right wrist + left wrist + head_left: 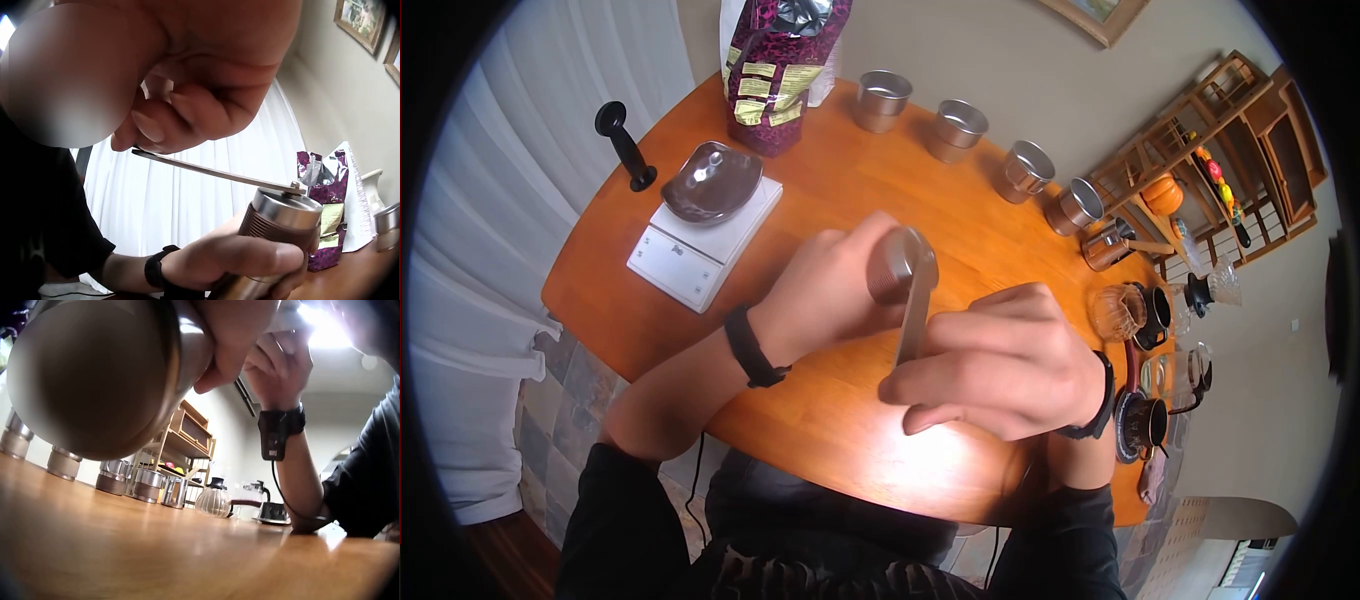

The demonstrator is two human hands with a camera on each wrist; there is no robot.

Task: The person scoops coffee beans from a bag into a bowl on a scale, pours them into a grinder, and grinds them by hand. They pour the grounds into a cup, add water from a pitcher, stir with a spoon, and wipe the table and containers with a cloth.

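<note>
At the centre of the head view the left hand (825, 290) wraps its curled fingers around the ribbed metal body of a hand coffee grinder (897, 265), held above the round orange wooden table (820, 200). The grinder's flat steel crank arm (914, 315) runs down from its lid into the right hand (1000, 365), whose fingers are closed around the arm's far end; the knob itself is hidden inside the fist. In the right wrist view the cylinder shows a smooth silvery cap over fine horizontal grooves. Toward the upper left of the head view a dark glossy dish (712, 182) sits on a white scale (700, 245), beside a purple patterned coffee bag (778, 70) with yellow labels too small to read.
</note>
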